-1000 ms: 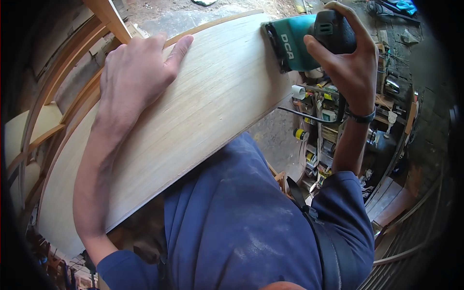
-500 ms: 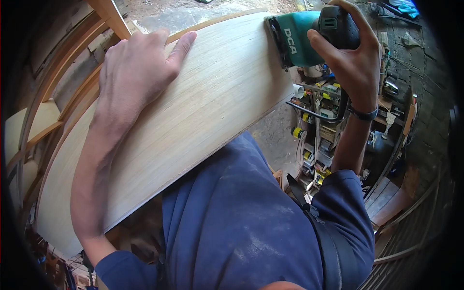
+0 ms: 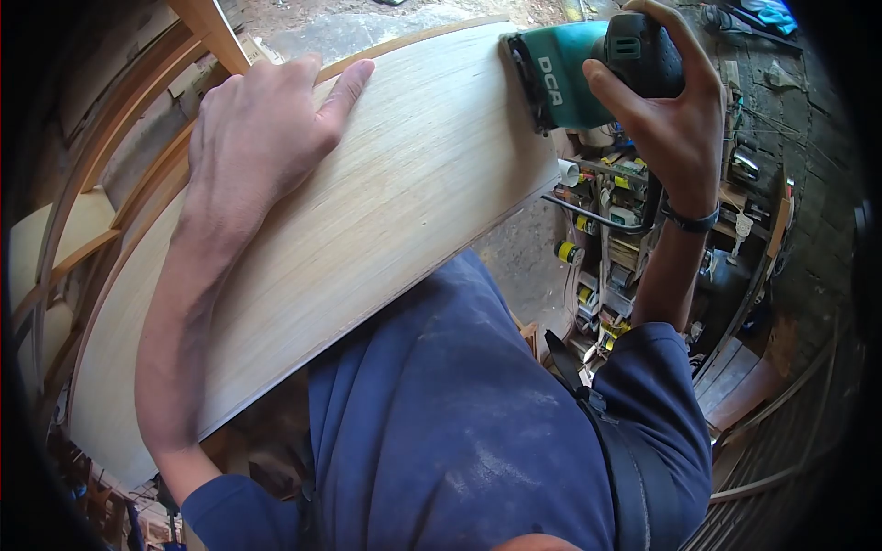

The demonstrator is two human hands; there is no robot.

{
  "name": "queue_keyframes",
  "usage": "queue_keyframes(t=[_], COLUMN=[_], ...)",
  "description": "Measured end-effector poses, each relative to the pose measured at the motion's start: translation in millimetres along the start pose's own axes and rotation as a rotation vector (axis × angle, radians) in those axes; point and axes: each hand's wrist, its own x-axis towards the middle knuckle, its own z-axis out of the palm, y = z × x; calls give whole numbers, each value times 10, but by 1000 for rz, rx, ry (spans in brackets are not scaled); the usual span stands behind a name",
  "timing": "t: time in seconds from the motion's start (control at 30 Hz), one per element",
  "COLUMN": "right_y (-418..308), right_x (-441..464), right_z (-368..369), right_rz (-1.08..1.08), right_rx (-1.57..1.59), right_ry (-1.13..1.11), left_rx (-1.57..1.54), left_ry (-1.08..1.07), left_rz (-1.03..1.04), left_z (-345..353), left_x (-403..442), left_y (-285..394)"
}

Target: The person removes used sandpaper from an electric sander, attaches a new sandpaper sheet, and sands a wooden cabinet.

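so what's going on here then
The person's right hand holds a green DCA power tool, apparently a sander, with its base at the right-hand end of a pale wooden board. The left hand lies over the board's far edge. Whether the tool is running, I can't tell.

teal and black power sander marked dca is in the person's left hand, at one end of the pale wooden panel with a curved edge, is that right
Wrong hand: the head view shows the teal and black power sander marked DCA in the right hand, at one end of the pale wooden panel with a curved edge.
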Motion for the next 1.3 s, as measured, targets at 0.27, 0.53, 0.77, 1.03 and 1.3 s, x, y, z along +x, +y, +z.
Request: queue_keyframes(t=[0.27, 0.53, 0.77, 1.03, 1.3], right_y=[61, 163, 240, 303, 324], right_x=[-38, -41, -80, -45, -21], right_z=[-25, -102, -194, -130, -124], right_rz=[38, 166, 91, 118, 118], right_rx=[37, 181, 119, 164, 155], right_ry=[-28, -28, -5, -39, -32], left_rx=[0, 16, -5, 8, -5], left_ry=[-3, -47, -93, -78, -23], left_rz=[-24, -64, -92, -81, -49], left_z=[-13, -32, -24, -3, 35], left_x=[-7, -30, -12, -24, -30], left_y=[50, 85, 100, 86, 63])
